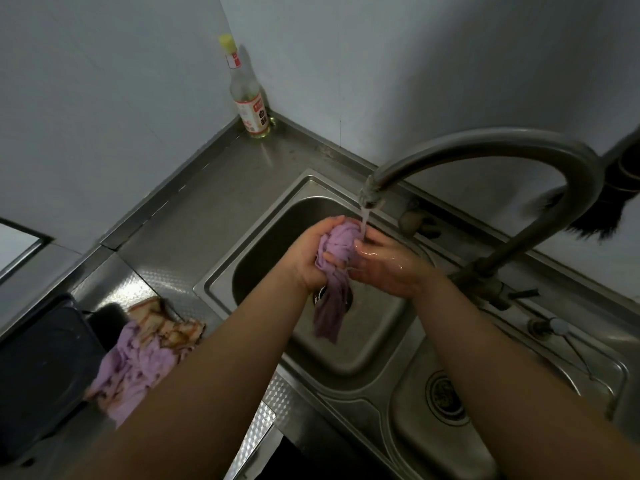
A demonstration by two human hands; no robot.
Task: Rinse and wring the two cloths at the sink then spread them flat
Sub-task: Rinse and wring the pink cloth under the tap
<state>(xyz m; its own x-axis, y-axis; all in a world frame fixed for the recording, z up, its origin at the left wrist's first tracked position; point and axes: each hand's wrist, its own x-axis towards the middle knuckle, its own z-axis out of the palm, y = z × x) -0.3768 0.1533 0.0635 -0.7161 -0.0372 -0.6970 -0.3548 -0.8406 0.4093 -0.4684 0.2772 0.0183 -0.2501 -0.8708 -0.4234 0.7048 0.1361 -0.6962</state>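
The sink [242, 271] holds the work: under its running faucet [485, 150], left hand [313, 258] grips and right hand [384, 263] cups cloth 1 [337, 271], mid-rinse. Cloth 2 [145, 362] lies crumpled left of the sink, seemingly unrinsed. Wringing and spreading remain.

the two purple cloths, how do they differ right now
The cloth in the hands is bunched under the running tap over the sink; the cloth on the counter lies loose and untouched.
The held one looks plain purple; the counter one shows brown stains.
Both are purple and crumpled, neither spread flat.
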